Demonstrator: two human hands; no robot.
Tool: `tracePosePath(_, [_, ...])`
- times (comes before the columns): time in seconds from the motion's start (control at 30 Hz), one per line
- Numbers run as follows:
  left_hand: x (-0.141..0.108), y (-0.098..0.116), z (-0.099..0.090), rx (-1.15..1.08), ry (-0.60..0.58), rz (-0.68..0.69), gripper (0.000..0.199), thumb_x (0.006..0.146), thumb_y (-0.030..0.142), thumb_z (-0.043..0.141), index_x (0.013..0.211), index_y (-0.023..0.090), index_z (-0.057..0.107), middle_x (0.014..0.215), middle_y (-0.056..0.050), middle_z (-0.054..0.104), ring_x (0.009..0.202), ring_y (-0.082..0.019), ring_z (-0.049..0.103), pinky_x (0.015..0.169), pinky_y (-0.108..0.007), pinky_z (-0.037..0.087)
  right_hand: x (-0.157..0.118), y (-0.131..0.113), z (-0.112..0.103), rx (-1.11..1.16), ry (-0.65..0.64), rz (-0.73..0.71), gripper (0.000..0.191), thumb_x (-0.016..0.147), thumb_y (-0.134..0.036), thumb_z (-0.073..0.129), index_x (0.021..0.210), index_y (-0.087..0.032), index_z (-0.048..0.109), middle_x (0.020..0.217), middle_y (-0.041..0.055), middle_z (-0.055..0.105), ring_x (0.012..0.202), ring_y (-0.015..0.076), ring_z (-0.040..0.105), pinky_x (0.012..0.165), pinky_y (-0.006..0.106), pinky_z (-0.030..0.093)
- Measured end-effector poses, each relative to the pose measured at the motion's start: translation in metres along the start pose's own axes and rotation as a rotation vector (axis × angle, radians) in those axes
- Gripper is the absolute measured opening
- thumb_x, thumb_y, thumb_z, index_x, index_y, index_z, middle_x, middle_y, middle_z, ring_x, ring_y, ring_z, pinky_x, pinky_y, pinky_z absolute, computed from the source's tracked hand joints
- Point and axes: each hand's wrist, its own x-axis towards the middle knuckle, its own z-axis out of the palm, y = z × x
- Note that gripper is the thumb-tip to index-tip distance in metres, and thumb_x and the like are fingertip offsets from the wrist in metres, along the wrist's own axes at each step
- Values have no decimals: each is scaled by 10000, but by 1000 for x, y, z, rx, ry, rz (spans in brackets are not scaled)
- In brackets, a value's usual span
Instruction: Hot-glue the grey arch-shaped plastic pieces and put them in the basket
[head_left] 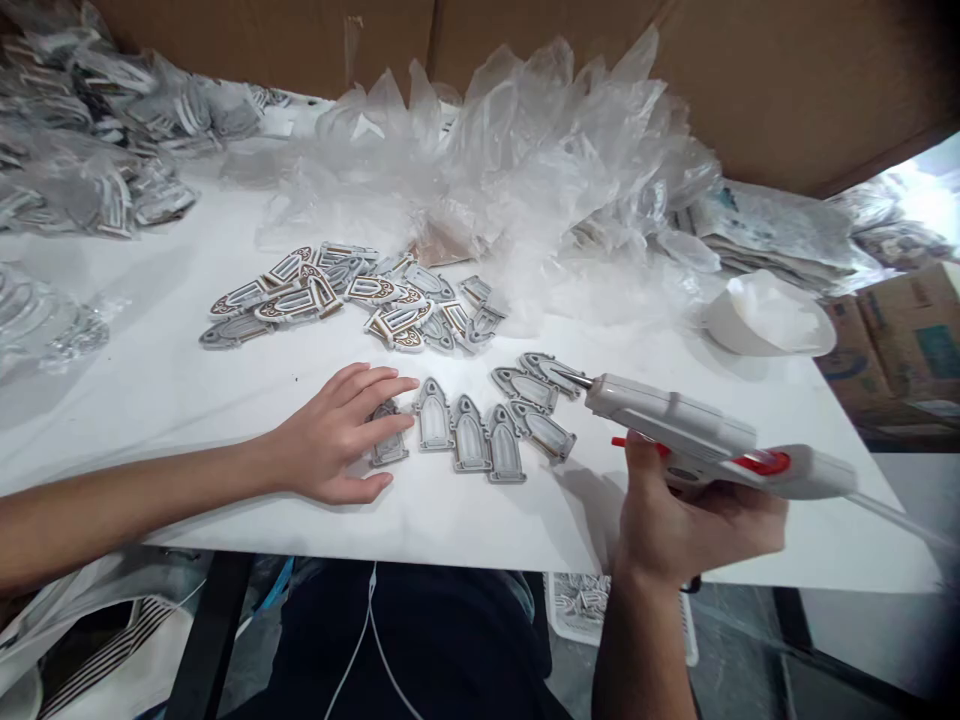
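Note:
My right hand [686,515] is wrapped round the handle of a white hot glue gun [675,415], whose metal nozzle points left over the far end of a curved row of grey arch-shaped pieces. One such arch-shaped piece [469,435] lies near the row's middle, hollow side up. My left hand [341,435] rests with fingers spread at the row's left end. Its fingers partly cover another grey piece [388,435]; whether they press on it I cannot tell. A glue stick [892,515] sticks out of the gun's rear.
A pile of white, grey and brown arch pieces [300,300] lies behind the row. Crumpled clear plastic bags [510,160] fill the back of the white table [225,510]. Bagged pieces [97,150] sit at far left, a white bowl [795,335] at right. Below stands a basket [559,625].

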Motion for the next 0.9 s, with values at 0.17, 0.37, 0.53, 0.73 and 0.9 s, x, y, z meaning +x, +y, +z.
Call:
tracePosePath(0.17, [1, 0, -2, -99, -34, 66, 461, 785, 469, 568, 1155, 195, 598, 1443, -154, 442, 1339, -323, 391, 1124, -544, 277, -2, -4, -2, -4, -13, 7, 416, 507, -289, 825, 792, -126, 570, 772, 17, 603, 680, 142, 603, 553, 274, 529])
tracePosePath(0.37, [1, 2, -8, -213, 87, 319, 414, 725, 414, 542, 1080, 225, 640, 1278, -103, 597, 1220, -258, 501, 1144, -480, 317, -2, -7, -1, 8, -10, -23, 394, 501, -265, 828, 763, -126, 569, 706, 2, 585, 633, 121, 576, 534, 249, 499])
tracePosePath(0.53, [1, 1, -7, -104, 268, 169, 269, 731, 329, 618, 972, 208, 618, 1224, -110, 589, 1171, -248, 524, 1060, -475, 398, -3, -8, -1, 30, -19, 16, 407, 489, -259, 828, 782, -125, 579, 705, -4, 582, 602, 95, 541, 463, 204, 443])
tracePosePath(0.73, [4, 0, -4, -66, 200, 50, 280, 757, 356, 664, 963, 176, 606, 1283, -157, 534, 1232, -309, 472, 1013, -516, 393, -3, -10, -3, 1, -36, 42, 402, 482, -257, 817, 776, -136, 570, 644, -28, 542, 547, 79, 491, 407, 182, 385])
tracePosePath(0.9, [3, 0, 0, -56, 48, 1, 406, 805, 443, 599, 1118, 186, 613, 1437, -166, 428, 1340, -342, 369, 1079, -567, 317, -4, -12, -3, 26, -44, 56, 399, 489, -245, 810, 787, -137, 567, 653, -23, 544, 548, 79, 483, 409, 187, 374])
